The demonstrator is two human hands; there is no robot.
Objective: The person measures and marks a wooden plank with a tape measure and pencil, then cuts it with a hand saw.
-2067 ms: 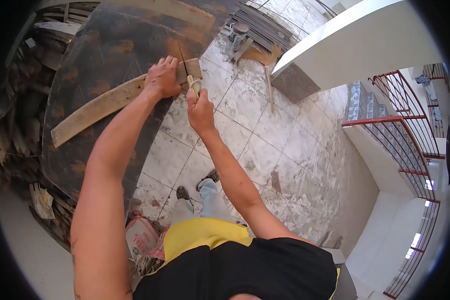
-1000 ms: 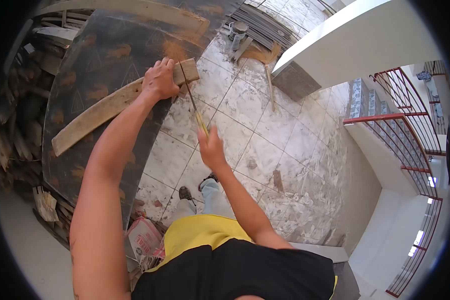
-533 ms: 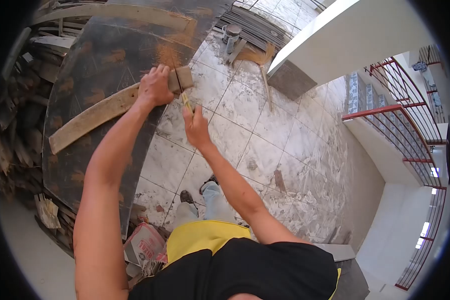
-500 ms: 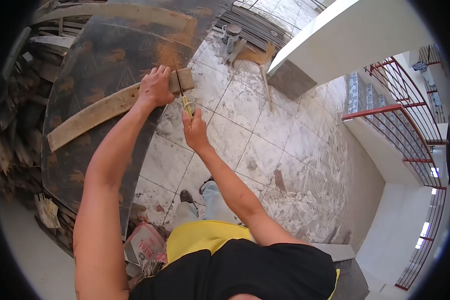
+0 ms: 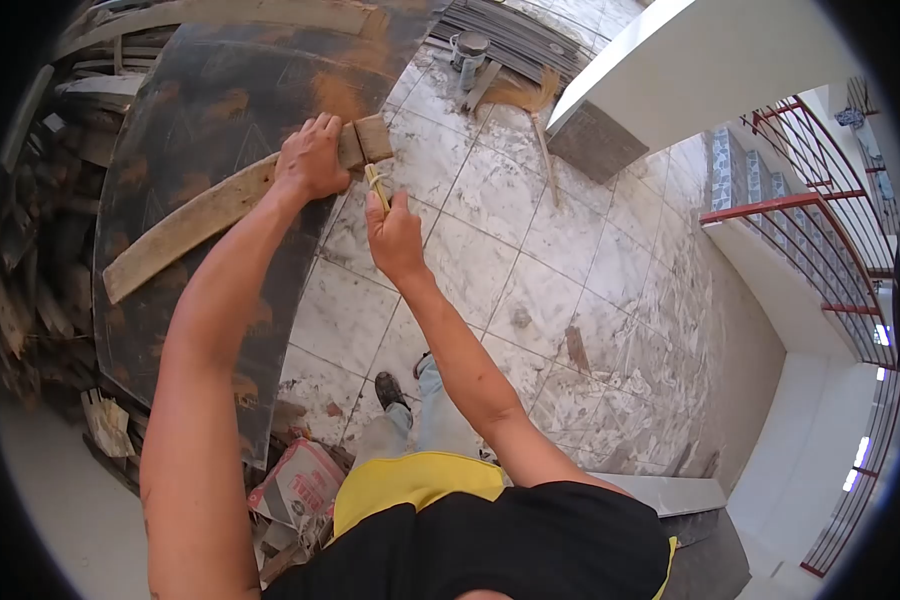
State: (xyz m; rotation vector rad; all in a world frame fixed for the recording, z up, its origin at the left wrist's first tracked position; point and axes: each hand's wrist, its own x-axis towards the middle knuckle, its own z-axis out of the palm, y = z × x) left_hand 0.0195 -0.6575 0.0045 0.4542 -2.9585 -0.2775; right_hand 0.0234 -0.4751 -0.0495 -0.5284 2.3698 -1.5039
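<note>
A wooden plank [image 5: 185, 222] lies slantwise on a dark sheet board [image 5: 205, 105], its far end jutting past the board's right edge. My left hand [image 5: 313, 160] grips the plank near that end, fingers bent over it and pressing down. In my right hand [image 5: 397, 240] is a handsaw [image 5: 374, 180], held by its pale yellow handle. The saw's thin blade crosses the plank just right of my left hand, in a dark cut line; most of the blade is hard to make out. Orange sawdust [image 5: 338, 97] is scattered on the board beyond the plank.
Another wooden plank [image 5: 260, 14] lies at the board's far end. Scrap wood [image 5: 30, 250] is piled on the left. A can [image 5: 469, 50] and a broom [image 5: 530, 96] are on the dusty tile floor [image 5: 480, 225]. A printed sack [image 5: 305, 482] sits near my legs.
The saw has shifted along the cut, with my right hand slightly farther forward and less blade showing beyond the plank. My left hand keeps its hold. The whole view has shifted a little.
</note>
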